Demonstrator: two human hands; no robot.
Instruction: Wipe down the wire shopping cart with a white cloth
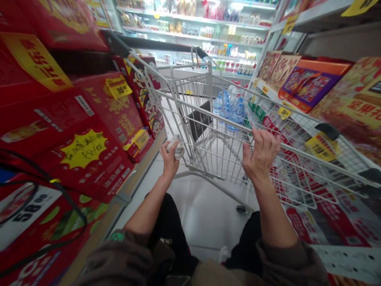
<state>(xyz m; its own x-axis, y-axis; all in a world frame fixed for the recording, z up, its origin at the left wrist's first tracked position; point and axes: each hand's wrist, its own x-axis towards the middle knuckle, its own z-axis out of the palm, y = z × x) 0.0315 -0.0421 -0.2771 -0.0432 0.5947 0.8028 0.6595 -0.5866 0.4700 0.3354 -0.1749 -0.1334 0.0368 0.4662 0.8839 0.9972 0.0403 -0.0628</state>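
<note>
A grey wire shopping cart [218, 117] stands sideways before me, its dark handle [160, 43] at the upper left. My left hand [169, 159] is closed around a crumpled whitish cloth [177, 148], beside the cart's wire frame at its handle end. Whether the cloth touches the wires I cannot tell. My right hand [263, 153] has its fingers hooked over the cart's upper side rail, thumb on the near side. A black panel [201, 120] is fixed inside the cart at the handle end. No goods show in the basket.
Red gift boxes [101, 115] with yellow price tags are stacked along the left. Packs of clear blue bottles [230, 105] stand behind the cart. Boxed goods [317, 81] line the right shelf, and a lit shelf unit [193, 31] crosses the back. A black cable [80, 216] hangs at left.
</note>
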